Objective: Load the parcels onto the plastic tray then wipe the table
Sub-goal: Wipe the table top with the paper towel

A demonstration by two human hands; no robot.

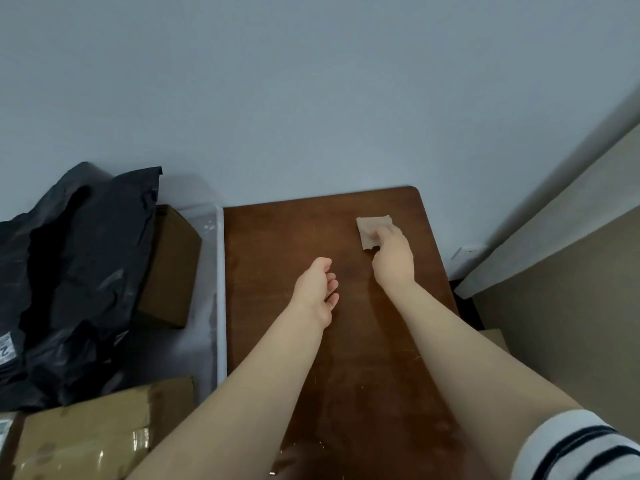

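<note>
The brown wooden surface (346, 341) is seen stretching from the near edge to the far wall, and a small tan cloth (372, 227) is held down on its far right part. The cloth is gripped by the right hand (393, 258), with the fingers (380, 233) curled over its near right corner and pressed to the wood, while the far left portion of the cloth is left uncovered and lies flat.

The left hand (317, 289) is held above the middle of the surface, well apart from the cloth. Its fingers (332, 277) are loosely curled, nothing is held in them, and the palm is turned towards the right. Whether the wood is touched by this hand cannot be told.

Just left of the surface, touching its edge, the clear plastic tray (220, 271) is found, and the parcels are already seen in it. A crumpled black mailer bag (69, 271) is piled on the far left side, and a small brown box (169, 268) is leant against it, beside the tray's right wall. At the near left a larger taped cardboard box (86, 434) is lying flat; whether it is fully inside the tray cannot be told.

A white sleeve (581, 445) with dark stripes is caught at the near right corner.
</note>
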